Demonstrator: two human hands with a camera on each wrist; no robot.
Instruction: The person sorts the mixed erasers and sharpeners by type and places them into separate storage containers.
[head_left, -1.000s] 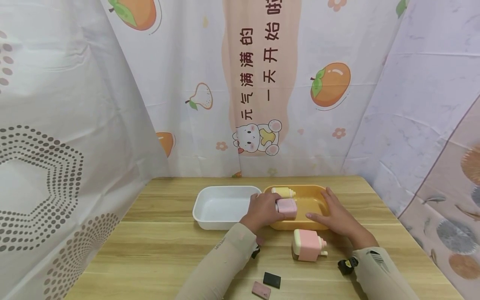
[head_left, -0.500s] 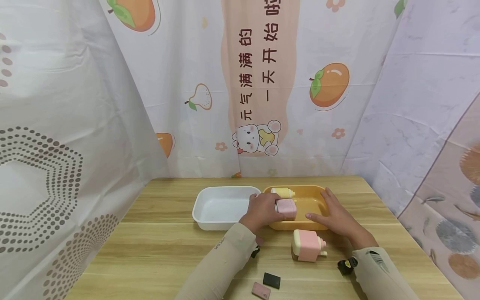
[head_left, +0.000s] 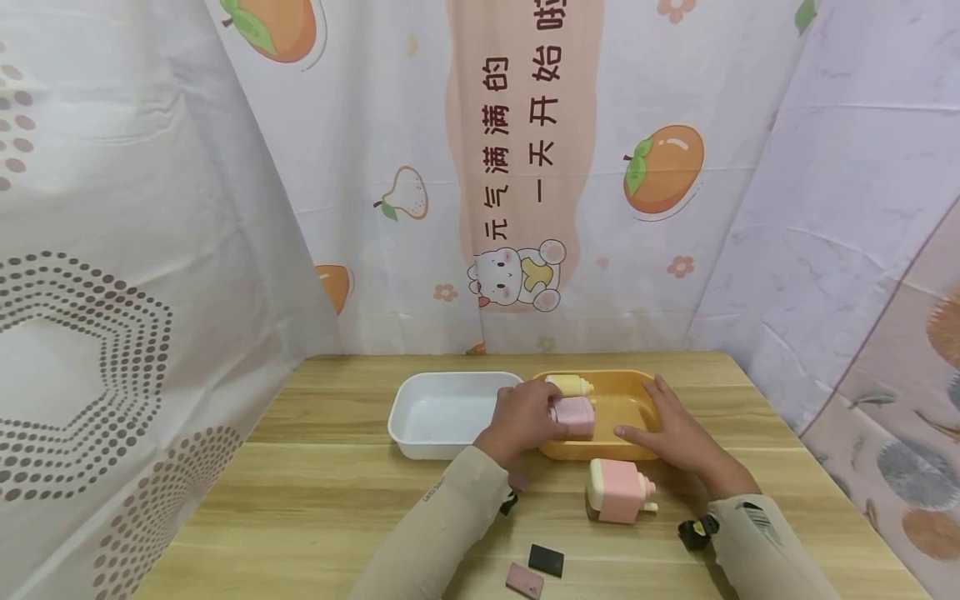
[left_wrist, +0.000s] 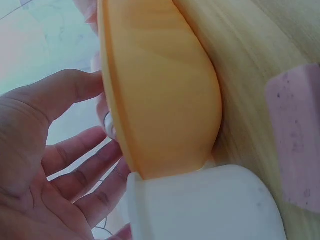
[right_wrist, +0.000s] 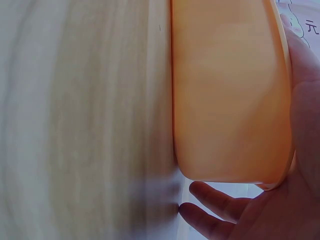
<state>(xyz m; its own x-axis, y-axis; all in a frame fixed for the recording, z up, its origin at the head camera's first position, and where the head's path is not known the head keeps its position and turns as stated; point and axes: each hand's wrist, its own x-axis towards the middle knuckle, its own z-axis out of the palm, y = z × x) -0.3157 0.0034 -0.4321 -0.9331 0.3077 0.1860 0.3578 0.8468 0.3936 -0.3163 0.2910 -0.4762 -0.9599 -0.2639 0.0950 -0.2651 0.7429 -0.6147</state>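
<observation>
My left hand [head_left: 523, 417] reaches over the left end of the orange tray [head_left: 600, 451], thumb and fingers round a pale pink boxy piece [head_left: 576, 414] with a white end. In the left wrist view the thumb tip lies at the tray's rim, and the other fingers go behind it, partly hidden. A yellow piece with a stepped nozzle [head_left: 570, 385] lies behind the pink one. At the tray's right end my right hand [head_left: 678, 433] holds the wall, with its thumb over the front rim and fingers down the outer side [right_wrist: 220, 205].
A white tray [head_left: 433, 451] adjoins the orange one on the left. Nearer stands a pink-and-cream boxy piece with a knob [head_left: 617, 490]. Small flat black [head_left: 546, 560] and mauve [head_left: 524, 581] blocks lie in front. Another mauve block [left_wrist: 297, 140] lies beside the left wrist.
</observation>
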